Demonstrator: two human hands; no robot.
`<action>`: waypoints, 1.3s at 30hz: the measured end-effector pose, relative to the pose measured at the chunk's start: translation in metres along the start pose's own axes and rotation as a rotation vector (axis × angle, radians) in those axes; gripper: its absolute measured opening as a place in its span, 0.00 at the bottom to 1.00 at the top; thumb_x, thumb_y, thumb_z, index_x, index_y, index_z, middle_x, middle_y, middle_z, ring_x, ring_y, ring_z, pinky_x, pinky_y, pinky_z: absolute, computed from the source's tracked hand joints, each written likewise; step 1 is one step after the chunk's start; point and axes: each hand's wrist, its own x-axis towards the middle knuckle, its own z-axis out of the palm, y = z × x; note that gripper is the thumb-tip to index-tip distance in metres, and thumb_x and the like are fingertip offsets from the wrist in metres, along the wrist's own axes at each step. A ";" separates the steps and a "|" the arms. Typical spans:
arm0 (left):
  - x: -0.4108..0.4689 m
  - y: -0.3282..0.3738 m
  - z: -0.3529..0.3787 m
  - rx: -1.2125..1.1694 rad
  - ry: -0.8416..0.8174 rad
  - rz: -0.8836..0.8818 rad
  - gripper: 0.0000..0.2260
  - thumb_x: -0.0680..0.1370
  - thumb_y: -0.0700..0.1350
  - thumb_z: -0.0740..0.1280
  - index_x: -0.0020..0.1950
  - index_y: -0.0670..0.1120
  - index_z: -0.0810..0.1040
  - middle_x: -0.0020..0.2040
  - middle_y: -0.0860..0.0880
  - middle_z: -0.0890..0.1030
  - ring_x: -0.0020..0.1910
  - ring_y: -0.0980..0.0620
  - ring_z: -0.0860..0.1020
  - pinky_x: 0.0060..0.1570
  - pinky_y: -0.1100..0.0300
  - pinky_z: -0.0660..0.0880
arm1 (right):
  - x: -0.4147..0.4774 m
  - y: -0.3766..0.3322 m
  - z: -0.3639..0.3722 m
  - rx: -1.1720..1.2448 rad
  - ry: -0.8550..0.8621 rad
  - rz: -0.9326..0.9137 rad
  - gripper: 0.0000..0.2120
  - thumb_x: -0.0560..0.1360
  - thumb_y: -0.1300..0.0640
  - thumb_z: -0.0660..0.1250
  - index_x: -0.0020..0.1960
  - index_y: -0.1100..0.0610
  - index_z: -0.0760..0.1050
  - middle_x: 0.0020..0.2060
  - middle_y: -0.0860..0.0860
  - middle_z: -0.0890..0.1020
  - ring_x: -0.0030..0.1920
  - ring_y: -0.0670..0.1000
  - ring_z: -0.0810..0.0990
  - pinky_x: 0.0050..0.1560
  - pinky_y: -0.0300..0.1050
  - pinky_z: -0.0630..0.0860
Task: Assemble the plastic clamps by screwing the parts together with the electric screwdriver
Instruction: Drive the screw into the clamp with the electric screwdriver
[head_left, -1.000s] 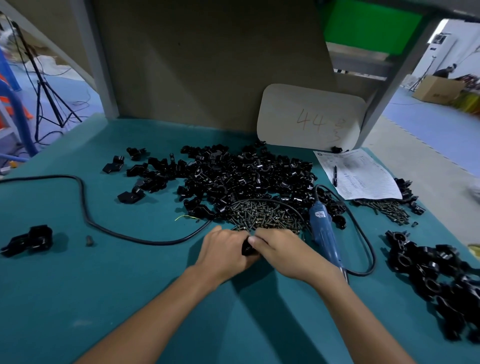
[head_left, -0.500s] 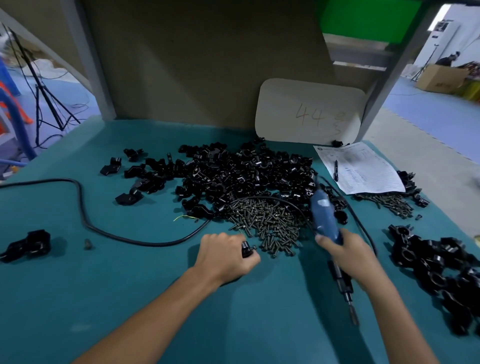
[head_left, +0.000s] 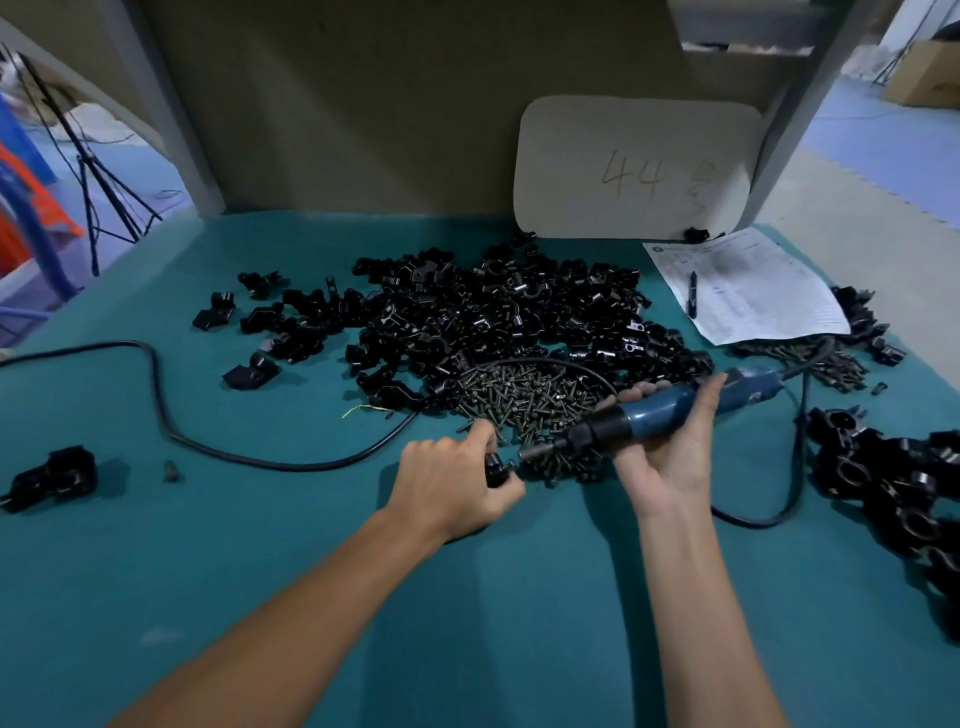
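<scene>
Most of the clamp (head_left: 494, 469) is buried under the left grip (head_left: 447, 488); only a black corner shows. The screwdriver (head_left: 655, 415) barrel is partly covered by the right grip (head_left: 670, 452). Bit-to-screw contact is too small to call. Print on the sheet (head_left: 748, 291) is unreadable, same for the scrawl after "44" on the board (head_left: 634, 166). The clamp pile (head_left: 893, 488) is clipped by the right edge, and the cable (head_left: 156, 395) exits left.

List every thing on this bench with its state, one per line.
Left hand: grips a small black clamp.
Right hand: holds the screwdriver.
Screwdriver: nearly level, tip close to the clamp.
Screws: loose heap.
Clamp parts: loose pile.
Pen: lying on the paper.
Paper: flat on the table.
</scene>
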 end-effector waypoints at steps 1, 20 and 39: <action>0.000 0.000 -0.001 0.011 -0.003 0.002 0.15 0.71 0.64 0.57 0.46 0.54 0.64 0.25 0.55 0.71 0.26 0.51 0.71 0.30 0.58 0.58 | 0.000 0.002 0.000 0.007 0.009 0.008 0.31 0.54 0.44 0.87 0.47 0.53 0.74 0.38 0.49 0.78 0.38 0.50 0.79 0.54 0.50 0.78; 0.003 0.002 -0.002 0.039 -0.098 0.010 0.17 0.68 0.66 0.54 0.42 0.53 0.66 0.26 0.55 0.68 0.26 0.54 0.67 0.29 0.60 0.53 | -0.004 0.012 -0.009 -0.001 -0.114 0.013 0.18 0.65 0.42 0.76 0.43 0.54 0.75 0.37 0.47 0.74 0.35 0.48 0.75 0.46 0.49 0.75; 0.003 0.005 -0.004 0.037 -0.134 -0.027 0.15 0.69 0.65 0.54 0.40 0.54 0.65 0.26 0.55 0.68 0.26 0.58 0.63 0.30 0.60 0.53 | -0.014 0.011 -0.003 -0.105 0.103 -0.037 0.13 0.74 0.48 0.73 0.46 0.53 0.72 0.37 0.48 0.76 0.36 0.49 0.77 0.46 0.48 0.80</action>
